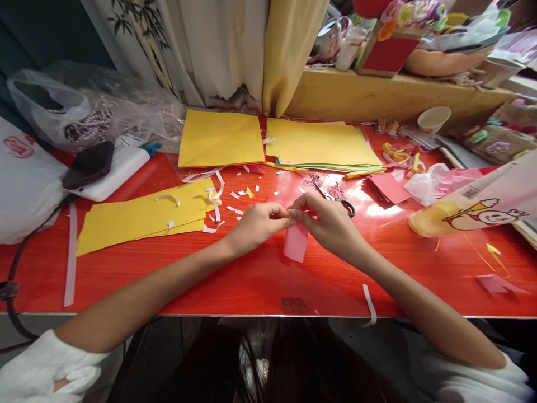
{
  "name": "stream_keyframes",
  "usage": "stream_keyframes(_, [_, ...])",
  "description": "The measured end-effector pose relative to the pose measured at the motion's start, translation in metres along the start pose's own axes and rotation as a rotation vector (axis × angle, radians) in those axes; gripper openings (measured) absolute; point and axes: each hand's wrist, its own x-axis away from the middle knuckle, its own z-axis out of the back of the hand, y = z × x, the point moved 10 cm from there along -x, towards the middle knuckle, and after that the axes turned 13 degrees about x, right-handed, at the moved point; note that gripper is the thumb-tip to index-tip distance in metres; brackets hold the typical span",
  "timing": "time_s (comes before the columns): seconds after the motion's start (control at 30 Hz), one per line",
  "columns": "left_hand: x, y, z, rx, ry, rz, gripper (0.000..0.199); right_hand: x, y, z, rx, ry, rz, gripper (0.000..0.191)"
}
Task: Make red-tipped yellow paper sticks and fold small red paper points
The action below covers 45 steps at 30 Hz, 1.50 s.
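Observation:
A small pink paper piece (296, 244) hangs below my fingertips, over the red table (235, 280). My left hand (260, 224) pinches its top edge from the left. From the other side my right hand (329, 220) closes on the same edge, thumb and fingers meeting those of the left. The paper's top is hidden behind the fingers. Just beyond the right hand lies a pair of scissors (347, 206) with black handles, partly covered by that hand. White paper scraps (235, 210) are scattered past the left hand.
Yellow paper strips (138, 218) lie left; yellow sheets (222, 139) and a second stack (323, 143) lie at the back. Pink paper squares (390, 189) and a tilted drink cup (465, 196) are right. A phone (89, 164) rests on a white box (115, 172).

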Motion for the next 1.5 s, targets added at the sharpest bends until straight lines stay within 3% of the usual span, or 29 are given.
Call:
stream_keyframes(0.27, [-0.001, -0.007, 0.000, 0.027, 0.026, 0.049, 0.031, -0.008, 0.012, -0.003, -0.045, -0.005, -0.006, 0.016])
stream_keyframes(0.47, [0.002, -0.011, -0.006, -0.028, -0.023, 0.087, 0.030, -0.016, 0.032, 0.003, -0.052, 0.042, -0.069, 0.017])
stream_keyframes(0.6, [0.012, -0.015, -0.029, -0.079, -0.185, 0.143, 0.028, -0.022, 0.055, 0.023, 0.029, 0.184, -0.127, 0.013])
stream_keyframes(0.67, [0.018, -0.011, -0.043, -0.098, -0.285, 0.114, 0.027, -0.024, 0.068, 0.033, 0.002, 0.249, -0.167, 0.014])
stream_keyframes(0.7, [0.019, -0.007, -0.042, -0.095, -0.276, 0.084, 0.027, -0.024, 0.071, 0.034, -0.043, 0.246, -0.175, 0.016])
stream_keyframes(0.77, [0.014, 0.005, -0.024, -0.094, -0.116, -0.001, 0.027, -0.026, 0.069, 0.026, -0.156, 0.162, -0.154, 0.018])
stream_keyframes(0.83, [0.009, 0.017, 0.001, -0.138, 0.082, -0.090, 0.027, -0.024, 0.053, 0.013, -0.244, 0.032, -0.101, 0.019])
stream_keyframes(0.87, [0.007, 0.019, 0.009, -0.152, 0.127, -0.107, 0.026, -0.022, 0.043, 0.007, -0.267, -0.021, -0.066, 0.019])
stream_keyframes(1.03, [0.000, 0.013, 0.008, -0.145, 0.037, -0.047, 0.025, -0.011, 0.016, -0.007, -0.272, -0.126, -0.027, 0.021])
stream_keyframes(1.37, [0.002, 0.012, 0.005, -0.143, 0.054, -0.026, 0.024, -0.010, 0.017, -0.010, -0.321, -0.135, -0.041, 0.022])
stream_keyframes(1.5, [0.003, 0.001, -0.001, -0.154, 0.009, 0.034, 0.024, -0.011, 0.021, -0.006, -0.302, -0.097, -0.059, 0.026])
